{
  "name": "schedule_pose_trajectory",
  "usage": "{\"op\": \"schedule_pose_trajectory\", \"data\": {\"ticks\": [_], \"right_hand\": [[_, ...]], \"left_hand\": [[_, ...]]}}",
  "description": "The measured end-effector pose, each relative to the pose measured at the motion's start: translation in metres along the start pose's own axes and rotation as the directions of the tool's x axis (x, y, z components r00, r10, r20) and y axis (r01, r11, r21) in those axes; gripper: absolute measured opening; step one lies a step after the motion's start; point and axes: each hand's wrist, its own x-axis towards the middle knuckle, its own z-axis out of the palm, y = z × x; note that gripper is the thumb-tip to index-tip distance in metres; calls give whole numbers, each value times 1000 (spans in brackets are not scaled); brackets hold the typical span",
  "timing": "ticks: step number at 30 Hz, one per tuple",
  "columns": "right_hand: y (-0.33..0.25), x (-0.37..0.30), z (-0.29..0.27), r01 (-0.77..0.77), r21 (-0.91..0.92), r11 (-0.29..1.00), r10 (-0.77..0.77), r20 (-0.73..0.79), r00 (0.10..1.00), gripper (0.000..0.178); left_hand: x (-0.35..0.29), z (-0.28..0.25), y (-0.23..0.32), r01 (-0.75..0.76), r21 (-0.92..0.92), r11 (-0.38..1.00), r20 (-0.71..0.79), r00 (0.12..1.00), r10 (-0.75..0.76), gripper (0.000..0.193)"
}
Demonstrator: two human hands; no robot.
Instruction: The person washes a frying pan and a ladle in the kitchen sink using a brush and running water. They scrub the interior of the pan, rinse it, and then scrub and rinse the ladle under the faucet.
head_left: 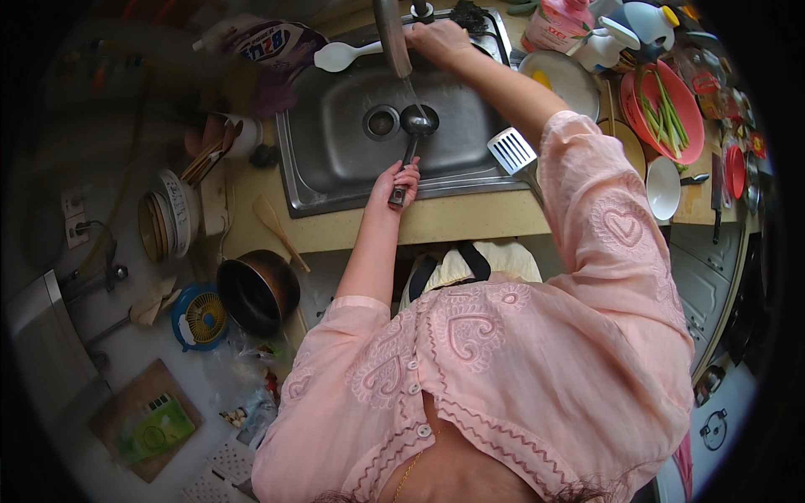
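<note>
My left hand [397, 182] is wrapped round the dark handle of a metal ladle [418, 121], whose bowl is over the sink. A thin stream of water runs from the faucet [392, 38] into the bowl. My right hand [439, 42] reaches to the far side of the sink beside the faucet, fingers curled; what they grip is partly hidden. A white spoon [335, 57] lies across the sink's far edge, its handle passing behind the spout towards that hand. The stainless sink [327, 126] has a round drain [381, 124] left of the ladle.
A slotted white turner [511, 152] rests on the sink's right rim. Further right are a metal lid [566, 80], a red basket of green stalks [667, 113], a white bowl [663, 189] and bottles. A wooden spatula [281, 230] and dark pot [258, 293] are at left.
</note>
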Motion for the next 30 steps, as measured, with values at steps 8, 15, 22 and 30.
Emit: {"op": "schedule_pose_trajectory", "data": {"ticks": [8,15,22,30], "right_hand": [[13,19,-1,-39,42,998,45,-145,988,12],[-16,-99,25,-224,576,786,110,227,968,32],[-44,-178,-2,-642,435,-631,-225,689,689,25],[-94,-210,20,-570,718,399,374,441,816,38]], "left_hand": [[-27,-13,2,-35,85,996,120,993,24,34],[-57,-21,-3,-258,872,416,-31,819,573,29],[-84,-37,23,289,481,-828,704,435,561,37],[-102,-45,66,-411,859,305,228,841,491,36]]}}
